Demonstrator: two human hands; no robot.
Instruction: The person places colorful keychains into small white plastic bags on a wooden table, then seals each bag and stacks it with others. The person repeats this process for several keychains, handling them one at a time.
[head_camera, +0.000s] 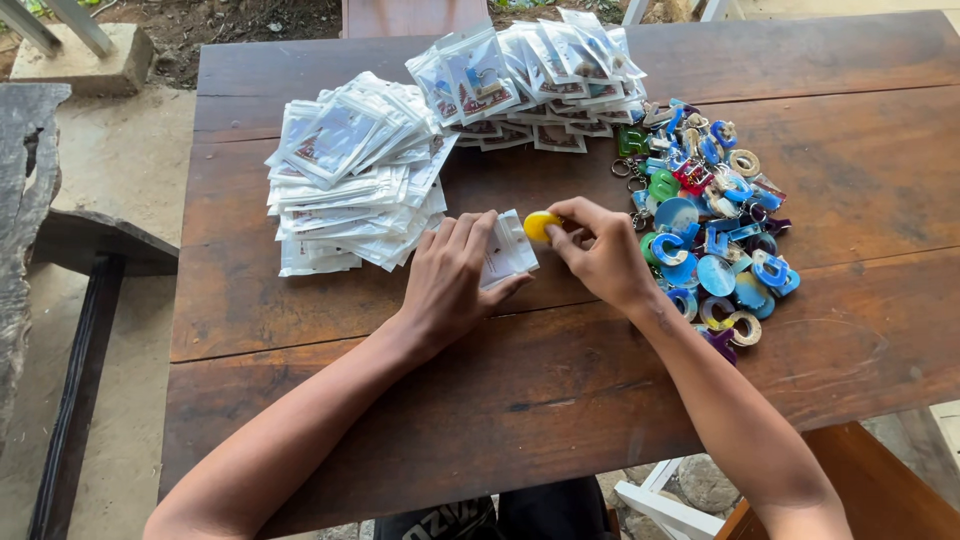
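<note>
head view: single camera | looks steeply down from above the near edge of the wooden table (560, 400) | close range | forearms enter from bottom of frame

Wooden table outdoors, with stock piled on it

A dark plank table (560, 400) carries two heaps of sealed clear packets (350, 170), one at the left, another (530, 85) at the far edge. A pile of coloured letter keyrings (705, 220) lies to the right. A concrete block (85, 60) sits on bare ground, a dark bench (70, 260) beside the table.
</note>
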